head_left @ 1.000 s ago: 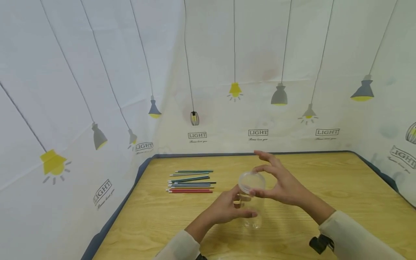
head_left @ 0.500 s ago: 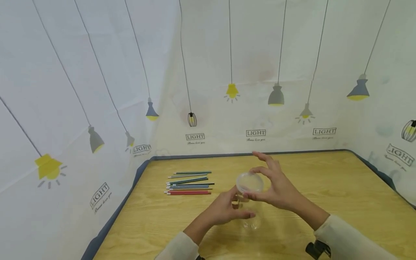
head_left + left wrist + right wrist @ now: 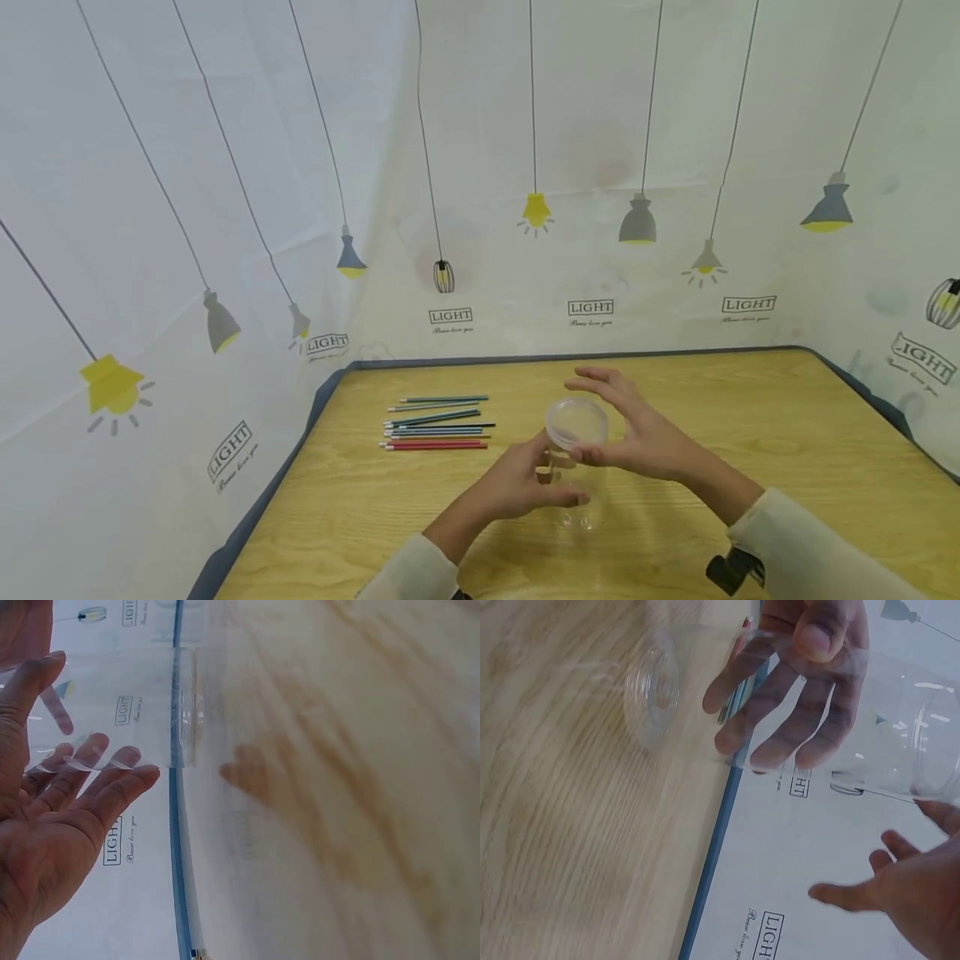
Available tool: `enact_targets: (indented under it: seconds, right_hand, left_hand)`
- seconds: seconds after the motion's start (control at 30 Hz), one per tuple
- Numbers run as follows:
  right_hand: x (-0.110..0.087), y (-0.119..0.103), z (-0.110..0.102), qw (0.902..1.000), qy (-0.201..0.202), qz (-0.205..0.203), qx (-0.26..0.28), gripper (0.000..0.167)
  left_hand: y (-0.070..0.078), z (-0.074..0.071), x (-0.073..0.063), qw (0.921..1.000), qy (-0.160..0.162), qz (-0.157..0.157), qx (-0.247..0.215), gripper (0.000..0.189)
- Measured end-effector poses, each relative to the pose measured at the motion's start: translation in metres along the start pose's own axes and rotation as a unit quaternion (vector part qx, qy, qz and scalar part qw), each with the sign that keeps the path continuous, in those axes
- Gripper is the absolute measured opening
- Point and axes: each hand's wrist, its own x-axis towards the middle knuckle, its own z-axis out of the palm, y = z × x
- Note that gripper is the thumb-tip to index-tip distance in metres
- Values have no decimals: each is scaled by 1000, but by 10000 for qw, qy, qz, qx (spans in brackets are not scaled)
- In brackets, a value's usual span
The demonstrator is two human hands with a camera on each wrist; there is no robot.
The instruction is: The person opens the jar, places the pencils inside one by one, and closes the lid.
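A clear plastic jar (image 3: 579,518) stands upright on the wooden table, its round translucent lid (image 3: 576,421) on top. My left hand (image 3: 517,479) grips the jar's body from the left, thumb in front. Through the clear wall its fingers (image 3: 739,731) show curved around the far side in the right wrist view. Up at the lid, my right hand (image 3: 641,433) holds the rim with its thumb at the near edge; two fingers reach over the far side and the others are partly hidden. Sideways in the left wrist view, the jar (image 3: 150,682) has its base toward the table.
Several pencils (image 3: 435,430), green, blue, dark and red with white ends, lie in a loose row left of the jar. Behind the table's dark edge (image 3: 480,360) rises a white covering (image 3: 495,233) printed with lamps. A black wrist camera (image 3: 735,571) sits at the right sleeve.
The right hand's raised fingers have come lower and leftward around the lid. The left hand keeps its hold on the jar. The head view has shifted slightly; the pencils lie as before.
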Motion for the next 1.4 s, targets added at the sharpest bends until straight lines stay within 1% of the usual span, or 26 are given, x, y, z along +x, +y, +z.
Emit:
enact_targets:
  seconds: [0.07, 0.13, 0.2, 0.3, 0.43, 0.77, 1.0, 1.1, 1.17, 1.23, 1.3, 1.4]
  right_hand:
    - [-2, -2, 2, 9997, 202, 151, -54, 75]
    - [-3, -4, 5, 9988, 399, 262, -114, 69]
    - [-4, -6, 7, 9981, 514, 305, -134, 62]
    - [-4, -8, 7, 9982, 546, 248, -93, 55]
    - [-2, -7, 6, 9988, 452, 169, 71, 52]
    - [-1, -6, 5, 9989, 431, 144, 145, 52]
    - [-2, -5, 7, 9994, 340, 89, 61, 54]
    - [-3, -3, 8, 9997, 244, 10, 42, 57]
    - [-4, -3, 9, 9998, 213, 7, 43, 64]
    - [-5, -4, 10, 9997, 236, 44, 50, 70]
    - [-5, -5, 10, 9995, 292, 107, 64, 73]
    - [-4, -8, 10, 9989, 424, 176, 54, 67]
  left_hand:
    - [0, 1, 0, 10000, 14, -21, 0, 83]
    - [0, 1, -1, 10000, 2, -28, -31, 85]
    - [0, 1, -2, 10000, -20, -24, -65, 87]
    - [0, 1, -3, 9999, -40, -35, -123, 88]
    - [0, 1, -3, 9999, -27, -47, -141, 88]
    - [0, -1, -1, 9999, -5, -10, -105, 90]
    - [-1, 0, -3, 9998, 11, -99, -179, 90]
    - [-1, 1, -3, 9998, 44, -143, -154, 86]
    - [-1, 2, -3, 9997, 75, -170, -144, 83]
    - [-1, 1, -3, 9997, 94, -181, -143, 82]
    - [0, 1, -2, 9997, 100, -180, -161, 81]
    - [1, 0, -2, 9997, 77, -149, -186, 83]
